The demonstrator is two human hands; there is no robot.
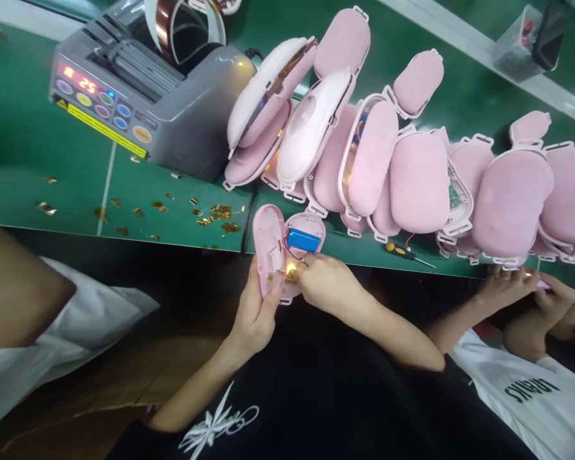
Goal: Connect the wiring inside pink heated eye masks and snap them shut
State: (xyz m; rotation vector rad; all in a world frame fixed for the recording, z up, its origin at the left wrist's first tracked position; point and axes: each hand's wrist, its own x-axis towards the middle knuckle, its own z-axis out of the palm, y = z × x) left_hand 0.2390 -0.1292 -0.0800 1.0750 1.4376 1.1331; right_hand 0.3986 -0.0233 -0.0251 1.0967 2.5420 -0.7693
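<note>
My left hand (256, 316) grips a pink plastic shell half (269, 246), its hollow inner side facing right. Joined to it by thin wires is the other pink shell half (306, 222), which holds a blue battery pack (303, 240). A yellow light (291, 268) glows in the lower part of that half. My right hand (328, 281) has its fingers closed at the right edge of this half, beside the light; whatever is between the fingertips is hidden. Both halves are held at the front edge of the green table.
A grey tape dispenser (186, 121) with a lit display stands at back left. Gold tape scraps (220, 214) lie before it. Many pink shells (419, 182) are piled along the table. A screwdriver (407, 252) lies near the edge. A co-worker's hands (508, 287) are at right.
</note>
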